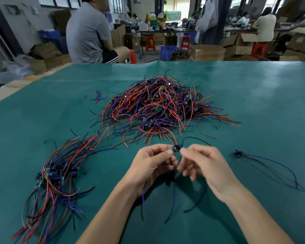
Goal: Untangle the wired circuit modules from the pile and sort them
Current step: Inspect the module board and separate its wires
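1. Head view — a teal-green mat covers the table. At its centre lies a large tangled pile of red, blue and black wired circuit modules.
2. The left hand has its fingers curled, pinching a small green circuit module at thumb and forefinger; the module's blue wires run through the palm and hang below it.
3. The right hand is blurred; its fingertips meet the same module from the right side — whether they grip it, I cannot tell.
4. A sorted bundle of modules with wires laid roughly parallel rests left of the hands.
5. A single module with blue and black leads lies to the right, apart from the pile.
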Demonstrator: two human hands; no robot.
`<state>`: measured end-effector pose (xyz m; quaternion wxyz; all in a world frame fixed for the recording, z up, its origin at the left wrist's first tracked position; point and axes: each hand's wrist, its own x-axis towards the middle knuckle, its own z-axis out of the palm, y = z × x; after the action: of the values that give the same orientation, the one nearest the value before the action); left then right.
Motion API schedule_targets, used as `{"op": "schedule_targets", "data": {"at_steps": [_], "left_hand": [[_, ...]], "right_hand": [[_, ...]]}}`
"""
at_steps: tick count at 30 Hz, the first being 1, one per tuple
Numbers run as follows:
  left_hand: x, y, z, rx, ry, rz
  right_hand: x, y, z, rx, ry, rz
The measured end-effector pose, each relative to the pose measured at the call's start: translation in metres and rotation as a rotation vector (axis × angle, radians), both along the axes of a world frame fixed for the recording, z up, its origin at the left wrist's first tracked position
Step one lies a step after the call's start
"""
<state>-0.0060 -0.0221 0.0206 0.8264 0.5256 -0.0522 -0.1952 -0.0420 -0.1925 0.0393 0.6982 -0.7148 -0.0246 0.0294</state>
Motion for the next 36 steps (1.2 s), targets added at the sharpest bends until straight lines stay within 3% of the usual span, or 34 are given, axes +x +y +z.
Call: {"op": "schedule_targets", "data": {"at_steps": [2, 7, 12, 17, 21, 29, 34, 36], "left_hand": [[-0.001, 0.0, 0.0, -0.008, -0.012, -0.054], [-0.006, -0.004, -0.002, -0.014, -0.054, -0.176], [-0.007, -0.006, 0.001, 0.052, -0.069, -0.188], [-0.007, -0.01, -0.006, 0.194, -0.204, -0.177], [-0.005, -0.011, -0.005, 0.183, -0.198, -0.164], [-0.001, -0.011, -0.008, 0.222, -0.214, -0.161], [0.002, -0.009, -0.008, 0.146, -0.184, -0.153], [0.003, -0.009, -0.009, 0.104, -0.159, -0.145]], "right_hand": [[0.005, -0.006, -0.003, 0.007, -0.023, -0.191], [0.005, -0.003, -0.003, 0.167, 0.023, -0.123], [0.009, -0.005, -0.006, 0.259, -0.001, -0.216], [0.009, -0.002, -0.011, 0.215, -0.026, -0.268], [0.012, -0.005, -0.011, 0.258, -0.016, -0.333], [0.019, -0.038, -0.005, 0.255, -0.201, -0.724], [0.021, -0.068, -0.002, 0.487, -0.295, -1.107], [0.02, -0.07, -0.001, 0.476, -0.259, -1.091]]}}
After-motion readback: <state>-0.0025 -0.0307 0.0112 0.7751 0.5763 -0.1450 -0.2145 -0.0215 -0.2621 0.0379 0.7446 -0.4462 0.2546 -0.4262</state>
